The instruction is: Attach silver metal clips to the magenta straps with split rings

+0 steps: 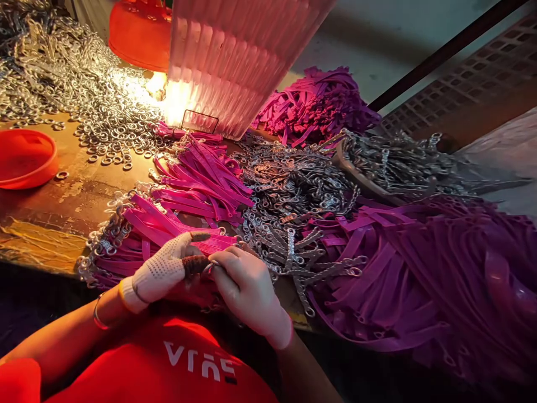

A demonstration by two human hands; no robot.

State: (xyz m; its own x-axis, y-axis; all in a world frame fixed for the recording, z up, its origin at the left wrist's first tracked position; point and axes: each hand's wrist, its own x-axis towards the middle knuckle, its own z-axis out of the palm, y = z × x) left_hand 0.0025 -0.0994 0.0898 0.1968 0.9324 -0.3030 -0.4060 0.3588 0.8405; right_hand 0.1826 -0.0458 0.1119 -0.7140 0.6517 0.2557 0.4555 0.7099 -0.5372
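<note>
At the near edge of the table, my left hand point(168, 268) wears a white dotted glove with dark wrapping on a finger. Its fingers are closed around a small metal ring point(211, 265). My right hand point(251, 291), in a plain white glove, pinches at the same ring, and the fingertips of both hands meet there. Pink straps point(168, 221) with metal links on their ends lie just beyond and left of my hands. Twisted metal links point(293, 252) are heaped just beyond my right hand. What lies under my fingers is partly hidden.
Loose metal rings point(79, 67) pile up at the back left near a red bowl point(27, 159). A lit red lamp point(140, 34) hangs beside a ribbed panel point(235, 61). Purple straps point(403, 268) fill the right; a basin point(364, 176) holds metal links.
</note>
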